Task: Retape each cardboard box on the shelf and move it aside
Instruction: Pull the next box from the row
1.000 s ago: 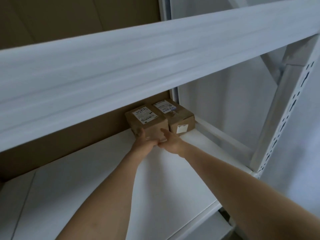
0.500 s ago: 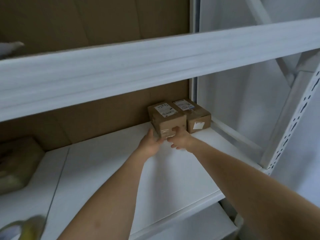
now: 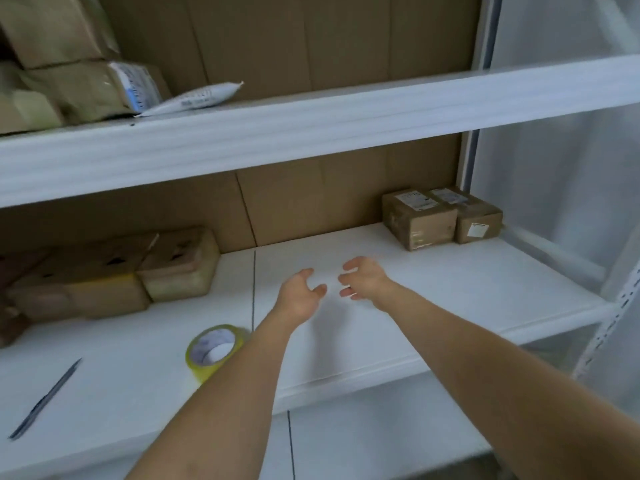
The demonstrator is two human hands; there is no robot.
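Note:
Two small brown cardboard boxes stand side by side at the back right of the white shelf: the nearer box and the corner box, both with white labels. My left hand and my right hand hover over the middle of the shelf, apart from the boxes, fingers loosely curled and holding nothing. A roll of yellowish tape lies by my left forearm. A dark knife or pen lies at the front left.
Several worn cardboard boxes are stacked at the shelf's left. The upper shelf carries more boxes and a white padded packet. Brown cardboard lines the back; a white upright stands at the right.
Both hands have let go of the nearer small box and pulled back towards the middle of the shelf. The view has swung left, showing the tape roll and the boxes at left.

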